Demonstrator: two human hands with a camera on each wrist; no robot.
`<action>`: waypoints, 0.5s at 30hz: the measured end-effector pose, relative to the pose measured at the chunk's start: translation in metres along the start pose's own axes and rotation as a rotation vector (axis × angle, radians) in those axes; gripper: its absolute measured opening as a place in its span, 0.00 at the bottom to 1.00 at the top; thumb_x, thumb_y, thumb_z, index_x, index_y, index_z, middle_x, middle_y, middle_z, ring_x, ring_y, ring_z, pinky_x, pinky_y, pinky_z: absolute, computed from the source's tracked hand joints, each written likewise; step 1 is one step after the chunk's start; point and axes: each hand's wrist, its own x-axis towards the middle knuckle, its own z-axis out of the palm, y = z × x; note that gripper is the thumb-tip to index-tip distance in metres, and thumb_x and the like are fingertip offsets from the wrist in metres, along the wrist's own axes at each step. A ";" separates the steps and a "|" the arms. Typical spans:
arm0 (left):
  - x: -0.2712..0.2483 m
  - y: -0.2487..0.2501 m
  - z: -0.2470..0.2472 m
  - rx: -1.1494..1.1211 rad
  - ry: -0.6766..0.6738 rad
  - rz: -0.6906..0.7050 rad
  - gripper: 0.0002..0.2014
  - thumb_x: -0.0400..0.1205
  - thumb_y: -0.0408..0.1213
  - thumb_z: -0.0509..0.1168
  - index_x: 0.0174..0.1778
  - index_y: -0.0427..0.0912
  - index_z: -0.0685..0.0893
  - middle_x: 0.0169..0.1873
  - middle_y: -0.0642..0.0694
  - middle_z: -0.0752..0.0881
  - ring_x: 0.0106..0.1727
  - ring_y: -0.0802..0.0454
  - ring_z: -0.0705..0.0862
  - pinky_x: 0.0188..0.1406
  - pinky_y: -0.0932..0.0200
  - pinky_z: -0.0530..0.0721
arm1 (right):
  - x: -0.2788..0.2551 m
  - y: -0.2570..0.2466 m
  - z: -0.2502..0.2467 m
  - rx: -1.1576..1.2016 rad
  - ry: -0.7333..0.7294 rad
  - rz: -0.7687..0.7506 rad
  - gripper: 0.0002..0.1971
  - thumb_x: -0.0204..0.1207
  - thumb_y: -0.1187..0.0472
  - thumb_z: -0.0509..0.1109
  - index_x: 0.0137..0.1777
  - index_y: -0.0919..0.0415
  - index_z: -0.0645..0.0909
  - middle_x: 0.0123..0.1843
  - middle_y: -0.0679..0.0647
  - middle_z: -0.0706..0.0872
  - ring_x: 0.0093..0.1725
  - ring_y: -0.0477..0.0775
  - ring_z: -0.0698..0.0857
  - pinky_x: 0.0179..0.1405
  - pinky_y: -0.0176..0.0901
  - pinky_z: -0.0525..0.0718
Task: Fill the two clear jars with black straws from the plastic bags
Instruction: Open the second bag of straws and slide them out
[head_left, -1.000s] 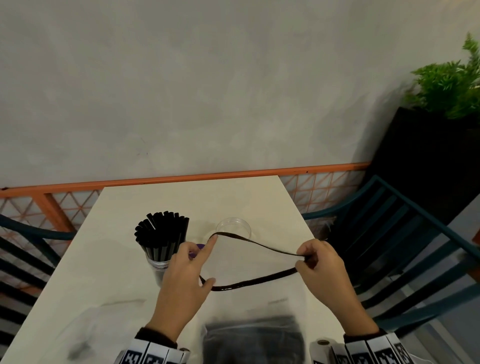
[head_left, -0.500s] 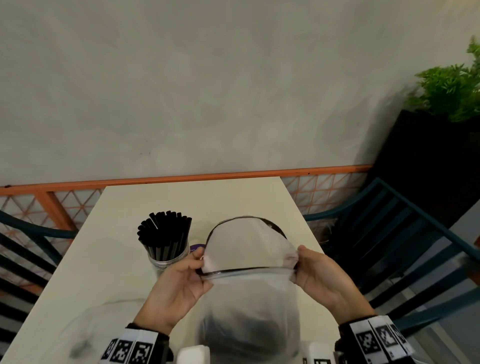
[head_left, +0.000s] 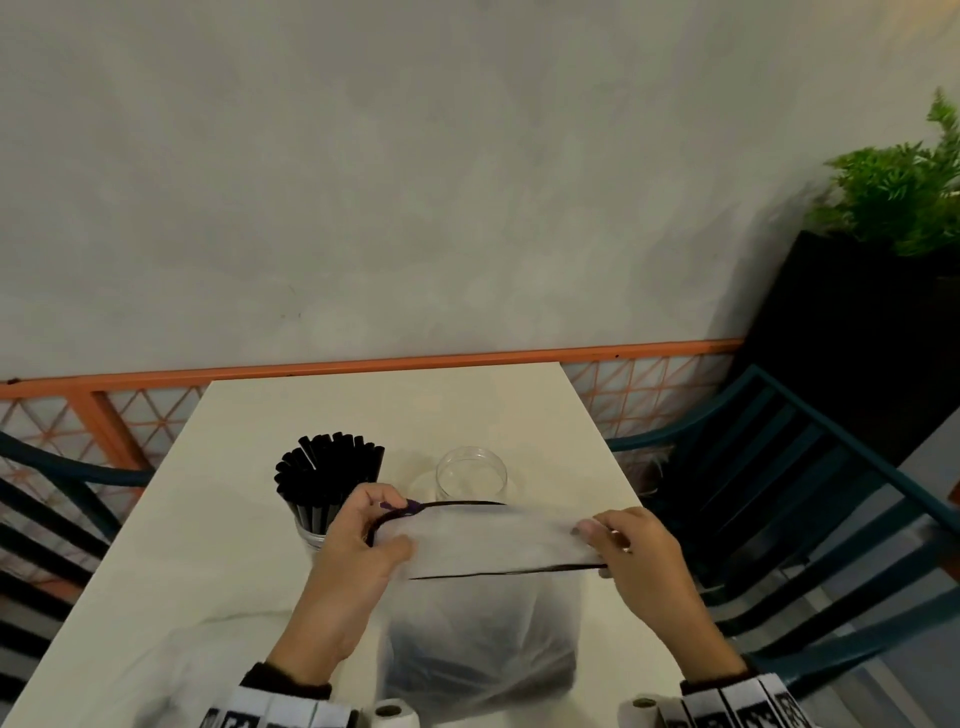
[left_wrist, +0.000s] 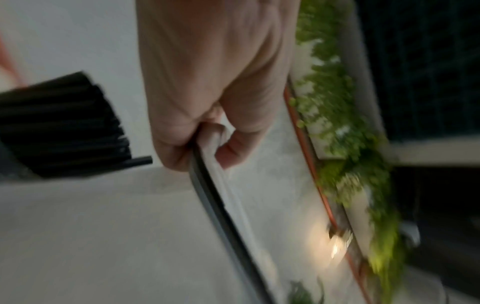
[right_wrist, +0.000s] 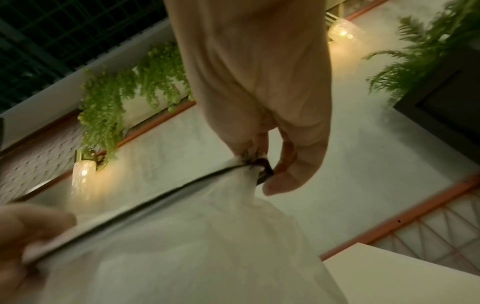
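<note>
A cloudy plastic bag (head_left: 483, 623) with a dark zip rim stands on the table before me, black straws (head_left: 467, 670) dimly visible at its bottom. My left hand (head_left: 363, 540) pinches the rim's left end by the purple slider, and my right hand (head_left: 623, 551) pinches the right end; the mouth is stretched wide and nearly flat. The wrist views show the same pinches: left hand (left_wrist: 207, 131) and right hand (right_wrist: 265, 168) on the bag (right_wrist: 182, 236). Behind the bag an empty clear jar (head_left: 471, 474) stands. To its left a jar (head_left: 311, 525) is packed with upright black straws (head_left: 330, 475).
The white table (head_left: 208, 545) ends near the orange railing (head_left: 363, 366). Teal slatted chairs (head_left: 810, 499) flank both sides. A black planter (head_left: 857, 332) with a green plant stands at the far right. A crumpled clear bag (head_left: 171, 670) lies at the table's near left.
The bag's mouth went from a loose open loop to a rounded opening, and is now pulled sideways and flattened. Both hands shifted apart along the rim; the empty jar shows again behind.
</note>
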 end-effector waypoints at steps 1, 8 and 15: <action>0.001 -0.003 -0.002 0.135 0.082 0.055 0.20 0.71 0.17 0.63 0.41 0.51 0.75 0.40 0.45 0.80 0.39 0.48 0.79 0.32 0.57 0.77 | 0.001 0.000 -0.002 0.075 -0.007 0.037 0.09 0.79 0.59 0.66 0.45 0.60 0.87 0.44 0.55 0.83 0.42 0.54 0.83 0.41 0.41 0.85; 0.000 -0.011 -0.024 0.486 0.197 0.096 0.07 0.68 0.29 0.75 0.33 0.44 0.83 0.32 0.46 0.86 0.34 0.48 0.84 0.26 0.72 0.78 | 0.003 -0.008 -0.022 0.796 -0.220 0.299 0.08 0.78 0.68 0.65 0.49 0.67 0.87 0.41 0.57 0.92 0.40 0.52 0.89 0.36 0.38 0.86; -0.010 -0.014 0.006 -0.113 -0.172 -0.319 0.09 0.78 0.32 0.63 0.41 0.34 0.88 0.37 0.40 0.91 0.37 0.51 0.88 0.33 0.64 0.86 | -0.006 -0.025 0.006 0.863 -0.422 0.384 0.05 0.77 0.71 0.64 0.46 0.65 0.81 0.36 0.58 0.88 0.33 0.52 0.86 0.31 0.40 0.86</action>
